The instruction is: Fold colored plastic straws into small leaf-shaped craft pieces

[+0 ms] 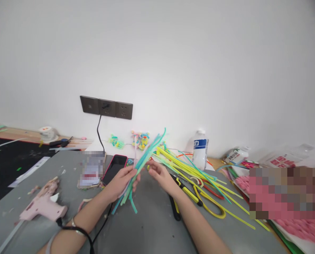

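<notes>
My left hand [127, 180] is wrapped around a bundle of blue, green and pale pipe cleaners [148, 155]. The bundle slants up to the right above the grey tabletop, with its lower ends poking out below my fist. Close to its right side is my right hand [160, 173], fingers loosely bent and apart, with nothing visible in them. Beyond that hand lies a spread of yellow and green pipe cleaners [189, 165]. Pliers with black and yellow handles [190, 195] rest partly under my right forearm.
A pink glue gun [42, 206] lies at left, its black cord crossing my left forearm. Two phones, one dark [116, 167], lie behind my left hand. A white bottle [199, 150] stands by the wall, near small colourful pipe-cleaner pieces [141, 140]. Pink braided material [302, 225] lies at right.
</notes>
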{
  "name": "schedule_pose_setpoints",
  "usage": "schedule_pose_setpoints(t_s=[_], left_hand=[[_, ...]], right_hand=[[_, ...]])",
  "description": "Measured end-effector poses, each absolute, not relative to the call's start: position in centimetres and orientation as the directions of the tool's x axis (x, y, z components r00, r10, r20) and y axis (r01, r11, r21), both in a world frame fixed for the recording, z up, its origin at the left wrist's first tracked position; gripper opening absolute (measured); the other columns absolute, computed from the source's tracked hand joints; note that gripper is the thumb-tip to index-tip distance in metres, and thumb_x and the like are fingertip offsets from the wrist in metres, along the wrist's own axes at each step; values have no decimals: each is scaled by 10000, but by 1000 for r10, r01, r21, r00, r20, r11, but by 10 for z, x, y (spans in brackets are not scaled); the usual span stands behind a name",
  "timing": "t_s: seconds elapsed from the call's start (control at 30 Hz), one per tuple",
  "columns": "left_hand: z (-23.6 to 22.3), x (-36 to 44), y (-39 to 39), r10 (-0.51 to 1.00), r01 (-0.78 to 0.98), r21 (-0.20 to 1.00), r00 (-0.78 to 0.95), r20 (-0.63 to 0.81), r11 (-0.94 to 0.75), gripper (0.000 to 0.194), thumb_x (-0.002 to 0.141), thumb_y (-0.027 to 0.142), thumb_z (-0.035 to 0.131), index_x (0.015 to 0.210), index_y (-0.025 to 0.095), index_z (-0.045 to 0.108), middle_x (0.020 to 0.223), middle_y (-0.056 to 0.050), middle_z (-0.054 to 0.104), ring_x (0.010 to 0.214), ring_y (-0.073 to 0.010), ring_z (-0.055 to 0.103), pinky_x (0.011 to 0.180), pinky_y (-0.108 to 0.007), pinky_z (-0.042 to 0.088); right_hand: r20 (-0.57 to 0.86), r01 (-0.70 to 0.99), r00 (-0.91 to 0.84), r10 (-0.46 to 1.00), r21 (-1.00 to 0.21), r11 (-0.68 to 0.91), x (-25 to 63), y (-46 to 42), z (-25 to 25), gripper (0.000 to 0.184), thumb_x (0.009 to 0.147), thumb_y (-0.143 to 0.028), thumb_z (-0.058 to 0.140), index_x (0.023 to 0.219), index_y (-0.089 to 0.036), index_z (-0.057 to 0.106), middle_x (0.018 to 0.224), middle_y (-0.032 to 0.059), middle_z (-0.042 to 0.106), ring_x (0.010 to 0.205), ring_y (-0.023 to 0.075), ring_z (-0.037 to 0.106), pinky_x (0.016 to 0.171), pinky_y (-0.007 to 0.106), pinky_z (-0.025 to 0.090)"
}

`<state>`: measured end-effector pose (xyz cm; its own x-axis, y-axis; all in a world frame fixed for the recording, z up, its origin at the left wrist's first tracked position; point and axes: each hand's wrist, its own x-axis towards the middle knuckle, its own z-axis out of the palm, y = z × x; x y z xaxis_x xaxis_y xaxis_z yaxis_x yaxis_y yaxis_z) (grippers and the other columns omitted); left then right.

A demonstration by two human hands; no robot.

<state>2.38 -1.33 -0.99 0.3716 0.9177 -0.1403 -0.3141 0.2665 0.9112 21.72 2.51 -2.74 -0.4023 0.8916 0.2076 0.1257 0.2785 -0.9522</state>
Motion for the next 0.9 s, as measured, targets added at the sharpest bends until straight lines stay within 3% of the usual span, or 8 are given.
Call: schedule_pose_setpoints(t_s=[0.07,0.13,0.3,0.5,0.63,0.73,0.83,0.9], left_hand=[[-13,25,-17,859,-191,936,482,-172,295,380,789,500,702,861,133,644,783,-37,641,550,-98,577,517,-226,497],[-15,27,-21,797,-95,945,566,-208,314,419,807,540,663,884,129,658,880,-90,691,625,-146,648,572,-268,534],[-15,31,-23,769,-36,928,572,-285,370,503,814,614,601,955,135,662,899,-128,727,777,-229,700,663,-313,541],[-10,27,-20,819,53,974,532,-214,221,419,858,545,579,1004,165,680,790,-25,642,684,-145,589,570,-214,442],[-11,25,-19,827,89,992,548,-126,93,338,825,483,650,863,147,641,659,41,510,561,-95,462,519,-199,368],[-16,26,-17,817,93,991,560,-135,100,347,819,495,650,820,154,582,621,54,479,534,-98,458,491,-205,376],[-22,27,-16,821,78,990,553,-141,117,369,854,530,584,833,162,567,610,51,496,505,-98,470,466,-205,390],[-25,27,-16,827,56,991,546,-132,121,388,871,541,550,825,157,581,644,28,545,515,-100,501,463,-203,400]], right_hand=[[184,7,-463,867,-977,211,210,18,-26,518,788,-632,623,1000,-160,638,720,10,570,621,140,511,554,247,389],[111,14,-445,888,-991,131,205,11,-26,469,800,-604,635,942,-159,662,745,23,591,630,138,523,546,243,391],[-16,-35,-355,935,-999,-31,210,10,-27,402,843,-560,610,882,-168,688,723,9,563,609,127,515,533,236,387],[76,-54,-300,951,-997,62,224,18,-27,326,864,-501,613,926,-193,701,728,-4,509,638,133,458,542,238,377],[117,-57,-365,924,-993,103,222,15,-23,286,861,-456,640,1014,-216,674,812,3,558,683,140,503,629,263,427],[126,-56,-400,908,-992,113,219,10,-18,314,849,-441,659,1081,-229,659,886,18,596,757,162,549,694,286,446],[123,-78,-441,889,-992,98,218,10,-18,330,851,-431,660,1103,-217,661,817,14,594,753,166,550,677,283,437],[112,-103,-463,879,-992,73,217,11,-20,328,860,-433,651,1082,-192,670,699,-10,547,652,139,505,595,259,398]])
